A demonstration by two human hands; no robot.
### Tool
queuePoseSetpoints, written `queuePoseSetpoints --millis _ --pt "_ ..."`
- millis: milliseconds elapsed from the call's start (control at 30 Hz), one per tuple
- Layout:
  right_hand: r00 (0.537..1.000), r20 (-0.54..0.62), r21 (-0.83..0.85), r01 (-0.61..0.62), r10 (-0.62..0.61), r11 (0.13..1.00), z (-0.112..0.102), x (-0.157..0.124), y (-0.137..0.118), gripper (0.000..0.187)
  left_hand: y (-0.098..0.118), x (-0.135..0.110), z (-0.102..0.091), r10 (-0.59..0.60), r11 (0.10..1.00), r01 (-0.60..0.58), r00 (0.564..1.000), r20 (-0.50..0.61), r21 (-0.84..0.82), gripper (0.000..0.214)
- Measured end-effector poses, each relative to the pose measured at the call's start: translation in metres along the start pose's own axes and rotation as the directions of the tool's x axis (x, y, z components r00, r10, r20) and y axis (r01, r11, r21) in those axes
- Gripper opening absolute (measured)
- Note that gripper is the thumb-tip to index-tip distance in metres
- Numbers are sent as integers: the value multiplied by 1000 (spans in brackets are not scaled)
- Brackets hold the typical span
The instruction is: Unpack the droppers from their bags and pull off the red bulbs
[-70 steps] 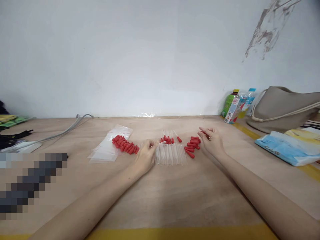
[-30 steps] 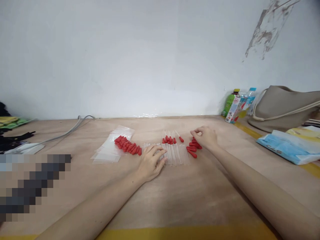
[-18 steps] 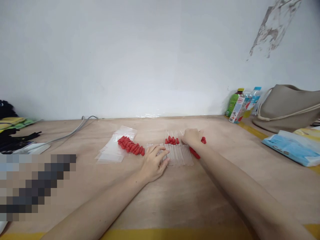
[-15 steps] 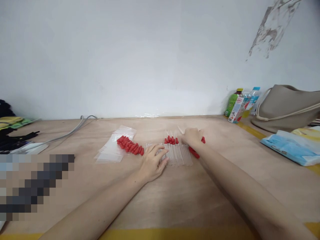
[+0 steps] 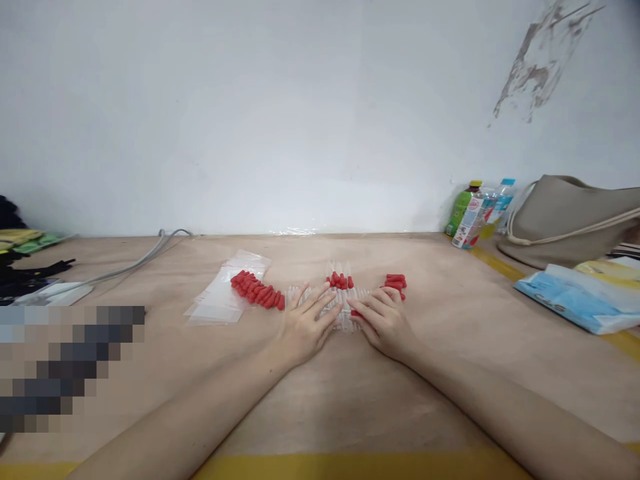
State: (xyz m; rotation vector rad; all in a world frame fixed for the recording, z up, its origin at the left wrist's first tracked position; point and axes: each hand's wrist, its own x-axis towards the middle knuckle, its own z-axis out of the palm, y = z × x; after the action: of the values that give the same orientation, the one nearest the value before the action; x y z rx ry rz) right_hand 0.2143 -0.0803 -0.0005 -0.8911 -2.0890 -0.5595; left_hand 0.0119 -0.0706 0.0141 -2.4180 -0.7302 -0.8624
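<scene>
My left hand lies with fingers spread over the left part of a row of clear tubes on the table. My right hand is at the right side of the row, thumb and fingertips closed around a red rubber bulb. Most of that bulb is hidden by the fingers. Behind the row, several droppers with red bulbs lie with their clear tubes pointing to the wall. Another small group of red bulbs rests just beyond my right hand, and a long pile of them lies left of my left hand.
Clear plastic zip bags lie partly under the left pile. Drink bottles, a grey bag and a blue tissue pack stand or lie at the right. A grey cable runs along the left. The wall bounds the table's back.
My right hand has drawn back toward me and leftward, from behind the tube row onto its right side, uncovering the red bulbs at the right. My left hand has barely moved.
</scene>
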Motion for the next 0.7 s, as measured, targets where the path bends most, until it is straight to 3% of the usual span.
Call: queuePoseSetpoints --millis 300,533,700 --pt "999 27 109 37 -40 993 4 4 0 20 -5 0 11 65 996 -69 996 -69 -55 18" --pt "996 -1 141 83 -84 987 4 6 -2 14 -5 1 11 98 990 -102 994 -41 -93 17" --pt "989 46 212 131 -144 968 6 4 0 15 -5 1 8 142 983 -142 990 -5 -115 17"
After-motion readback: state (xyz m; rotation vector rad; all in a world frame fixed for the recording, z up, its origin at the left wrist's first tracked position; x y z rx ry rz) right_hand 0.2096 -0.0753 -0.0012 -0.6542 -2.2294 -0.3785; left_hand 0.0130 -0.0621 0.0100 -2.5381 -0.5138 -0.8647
